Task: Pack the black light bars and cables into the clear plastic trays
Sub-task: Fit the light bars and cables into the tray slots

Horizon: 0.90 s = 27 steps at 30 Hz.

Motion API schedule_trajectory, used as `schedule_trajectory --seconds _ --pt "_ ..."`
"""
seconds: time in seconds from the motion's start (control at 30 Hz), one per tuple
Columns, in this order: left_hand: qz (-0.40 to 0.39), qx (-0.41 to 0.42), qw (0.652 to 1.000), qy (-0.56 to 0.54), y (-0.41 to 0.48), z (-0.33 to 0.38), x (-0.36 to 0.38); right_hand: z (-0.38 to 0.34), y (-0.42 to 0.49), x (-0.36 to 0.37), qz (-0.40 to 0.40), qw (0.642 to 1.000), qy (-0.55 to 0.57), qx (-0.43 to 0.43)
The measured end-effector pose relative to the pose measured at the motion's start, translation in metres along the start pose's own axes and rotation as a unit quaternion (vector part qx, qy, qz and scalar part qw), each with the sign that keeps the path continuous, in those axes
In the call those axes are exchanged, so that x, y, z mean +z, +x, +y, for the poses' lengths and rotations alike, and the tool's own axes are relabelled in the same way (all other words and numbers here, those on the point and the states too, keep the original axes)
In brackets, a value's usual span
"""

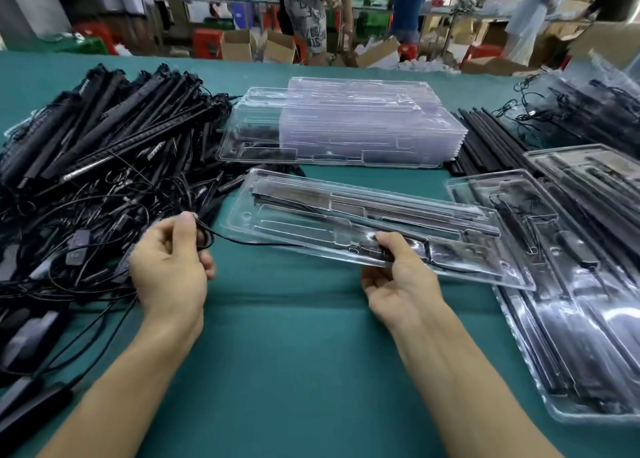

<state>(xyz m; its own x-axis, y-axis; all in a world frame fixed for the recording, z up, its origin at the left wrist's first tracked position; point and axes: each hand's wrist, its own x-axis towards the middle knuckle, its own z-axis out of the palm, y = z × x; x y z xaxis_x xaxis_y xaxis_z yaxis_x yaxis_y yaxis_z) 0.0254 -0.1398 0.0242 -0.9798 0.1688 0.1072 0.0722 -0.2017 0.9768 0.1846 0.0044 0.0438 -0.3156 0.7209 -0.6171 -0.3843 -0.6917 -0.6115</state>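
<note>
The left hand (169, 260) pinches a thin black cable (242, 242) between thumb and curled fingers, just at the edge of the tangle to its left. The right hand (398, 277) grips the near edge of a clear tray (277, 215), thumb on top and fingers underneath; the thumb lies by a small black part in the tray's near pocket, and whether it presses that part cannot be told. The cable runs from the left hand across to the tray and into its near side.

The tray is tilted, its right end overlapping the packed trays (571, 284) on the right, its left end near the desk (294, 353). Black bars (398, 212) already lie in its long far channels.

On the left a big pile (104, 139) of black light bars and loose cables covers the desk, with inline switches and plugs showing in the tangle. Behind the held tray stands a stack (339, 128) of empty clear trays. Just right of the stack lies a bundle of loose black rods (485, 139). Further right more filled trays (588, 104) lie at the far corner, blurred.

The desk is covered in green cloth. Beyond it, cardboard boxes (242, 45) sit on the floor and people (311, 14) stand at other benches.
</note>
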Motion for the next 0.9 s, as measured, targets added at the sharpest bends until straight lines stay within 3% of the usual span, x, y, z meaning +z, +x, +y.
schedule_trajectory --seconds 0.23,0.6,0.73,0.83,0.9 --pt "0.026 0.082 0.996 -0.037 -0.005 0.009 0.004 0.0 0.002 -0.003 0.0 1.0 -0.004 0.001" --pt "0.042 -0.134 0.989 -0.051 0.024 -0.002 0.008 0.005 -0.001 -0.005 -0.022 0.999 -0.037 0.001" --pt "0.032 -0.263 0.954 -0.138 0.017 0.005 0.008 0.003 0.0 -0.005 -0.018 1.0 -0.024 -0.002" --pt "0.049 -0.304 0.934 -0.18 -0.012 0.015 0.0 0.002 0.003 -0.005 -0.007 1.0 -0.02 -0.012" --pt "0.007 -0.325 0.923 -0.204 -0.041 0.022 -0.004 0.005 0.005 -0.002 0.003 1.0 -0.022 -0.018"
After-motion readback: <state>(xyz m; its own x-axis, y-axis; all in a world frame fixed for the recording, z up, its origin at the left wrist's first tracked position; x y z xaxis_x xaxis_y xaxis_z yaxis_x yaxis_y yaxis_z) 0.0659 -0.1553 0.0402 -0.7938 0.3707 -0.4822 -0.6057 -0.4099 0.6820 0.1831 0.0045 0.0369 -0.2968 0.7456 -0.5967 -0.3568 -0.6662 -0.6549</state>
